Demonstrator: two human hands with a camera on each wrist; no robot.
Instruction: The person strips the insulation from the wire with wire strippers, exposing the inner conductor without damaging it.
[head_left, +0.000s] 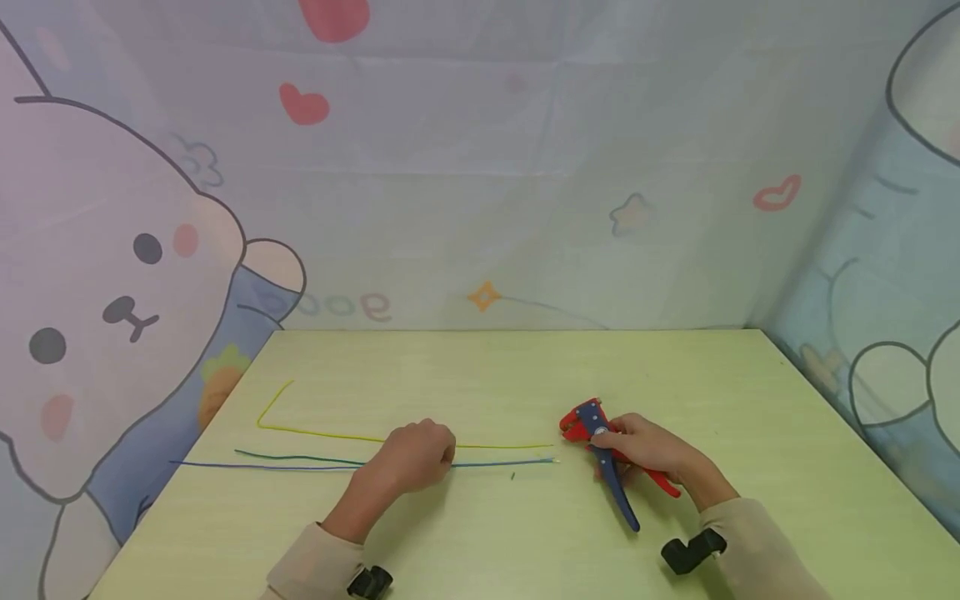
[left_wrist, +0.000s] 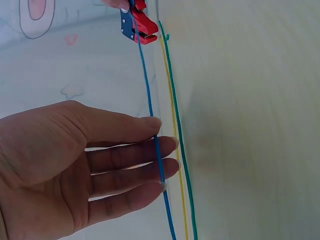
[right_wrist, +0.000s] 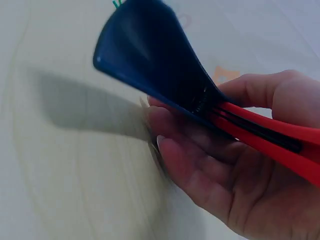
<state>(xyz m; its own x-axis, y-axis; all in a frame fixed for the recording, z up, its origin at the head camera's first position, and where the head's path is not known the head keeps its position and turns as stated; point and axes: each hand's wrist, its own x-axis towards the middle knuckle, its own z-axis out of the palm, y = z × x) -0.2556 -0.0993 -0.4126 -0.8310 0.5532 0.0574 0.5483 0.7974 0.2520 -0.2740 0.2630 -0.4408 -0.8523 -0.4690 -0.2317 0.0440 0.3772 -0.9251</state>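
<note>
My left hand point(head_left: 416, 457) pinches a thin blue wire point(left_wrist: 146, 82) between the thumb and fingertips, and the wire runs on past both sides of the hand. Beside it lie a green wire point(left_wrist: 177, 105) and a yellow wire point(head_left: 322, 432), the yellow one bent sharply near its left end. Over the table's right half, my right hand point(head_left: 648, 443) grips a red and blue wire stripper point(head_left: 592, 421). Its head points up and left, near the wires' right ends, and its handles point(right_wrist: 145, 55) spread apart below the fingers.
A small dark scrap point(head_left: 513, 476) lies on the pale wooden table point(head_left: 480, 542) between the hands. Behind the table hangs a printed cloth point(head_left: 480, 167) with cartoon figures and hearts. Dark cameras point(head_left: 693, 552) are worn at both wrists.
</note>
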